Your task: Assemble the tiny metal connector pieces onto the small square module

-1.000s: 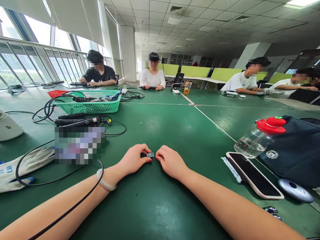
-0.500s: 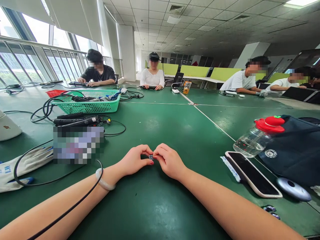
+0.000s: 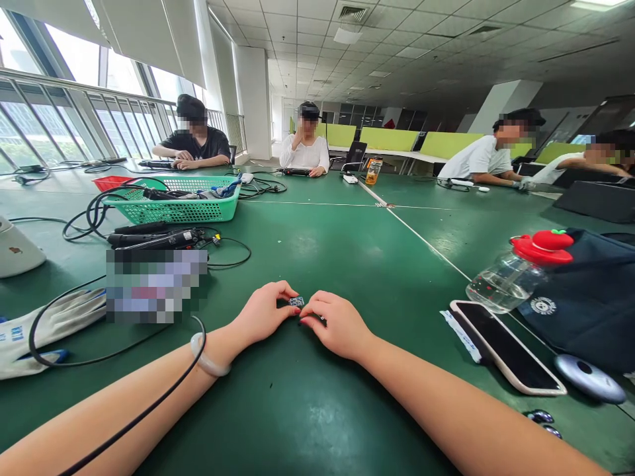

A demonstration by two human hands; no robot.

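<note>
My left hand (image 3: 262,312) pinches a small blue-and-white patterned piece (image 3: 296,301), which looks like a tiny circuit board, between thumb and fingers. Just to its right, my right hand (image 3: 342,325) is closed in a pinch, with its fingertips close to the piece. A tiny dark bit shows at the right fingertips, too small to name. Both hands are low over the green table (image 3: 307,410), and a pale bangle (image 3: 211,360) circles my left wrist.
A black cable (image 3: 143,413) crosses my left forearm. Leftward are gloves (image 3: 54,327), black devices (image 3: 159,241) and a green basket (image 3: 183,210). On the right are a phone (image 3: 508,347), a red-lidded bottle (image 3: 510,284), a mouse (image 3: 589,378) and a dark bag (image 3: 585,324). Several people sit beyond.
My fingertips have drawn slightly apart. The small piece is turned and shows more of its face in my left hand. A person across the table has raised a hand to the head.
</note>
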